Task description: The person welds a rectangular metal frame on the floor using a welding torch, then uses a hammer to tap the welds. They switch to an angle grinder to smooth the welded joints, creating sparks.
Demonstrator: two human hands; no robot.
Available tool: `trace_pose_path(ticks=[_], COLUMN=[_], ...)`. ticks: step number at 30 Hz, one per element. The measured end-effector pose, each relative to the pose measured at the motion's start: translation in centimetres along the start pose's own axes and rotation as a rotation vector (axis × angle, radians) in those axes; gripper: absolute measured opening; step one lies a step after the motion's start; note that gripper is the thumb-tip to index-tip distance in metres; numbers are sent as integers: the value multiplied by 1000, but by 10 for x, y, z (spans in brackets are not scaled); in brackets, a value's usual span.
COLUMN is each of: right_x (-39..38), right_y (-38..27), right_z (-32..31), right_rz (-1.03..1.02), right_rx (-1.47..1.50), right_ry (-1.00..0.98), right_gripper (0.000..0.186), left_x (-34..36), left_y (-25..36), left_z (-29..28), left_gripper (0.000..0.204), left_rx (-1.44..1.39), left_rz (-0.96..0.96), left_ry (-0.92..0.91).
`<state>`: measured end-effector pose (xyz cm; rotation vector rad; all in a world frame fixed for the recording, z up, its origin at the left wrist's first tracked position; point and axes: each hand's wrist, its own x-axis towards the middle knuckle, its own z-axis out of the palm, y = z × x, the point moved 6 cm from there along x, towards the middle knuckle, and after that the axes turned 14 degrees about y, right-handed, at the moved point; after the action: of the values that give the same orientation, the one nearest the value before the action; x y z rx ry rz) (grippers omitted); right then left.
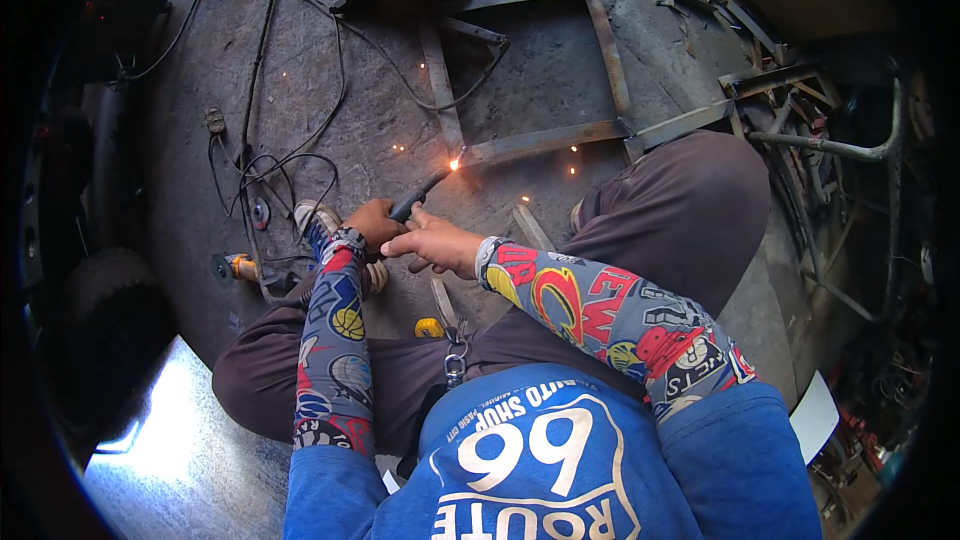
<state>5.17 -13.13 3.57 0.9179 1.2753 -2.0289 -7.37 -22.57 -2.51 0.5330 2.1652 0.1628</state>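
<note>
My left hand (374,224) is closed on the handle of a black welding torch or electrode holder (418,195). Its tip meets the near-left corner of a rectangular steel frame (530,145) lying on the concrete, with a bright orange glow and scattered sparks there. My right hand (445,243) is just beside the left, against it and the handle's lower part, with its fingers loosely extended and apart. Both forearms wear patterned sleeves.
Black cables (255,90) snake across the left. An angle grinder (240,266) lies left of my legs, a yellow tape measure (428,327) between them. Metal scraps and a bent tube (870,150) crowd the right. Dark machinery (120,25) stands at upper left.
</note>
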Motion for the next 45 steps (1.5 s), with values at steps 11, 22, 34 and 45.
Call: trace_pose_path(ticks=[11,22,34,45], right_x=[3,4,17,-72], right_y=[3,1,-3,-104], right_z=[1,4,11,38], right_rz=[58,28,-171,-925], right_rx=[-13,0,99,-51], right_ry=[-13,-58,58,-113], right_gripper=[127,127,121,109], left_x=[-8,-6,-18,-147], left_y=[7,5,19,22], left_z=[-3,-1,-31,-179], left_gripper=[37,36,42,26], left_rx=[-72,-92,68,-743], left_rz=[-86,-74,-25,-62], left_ry=[-52,-66,149,630])
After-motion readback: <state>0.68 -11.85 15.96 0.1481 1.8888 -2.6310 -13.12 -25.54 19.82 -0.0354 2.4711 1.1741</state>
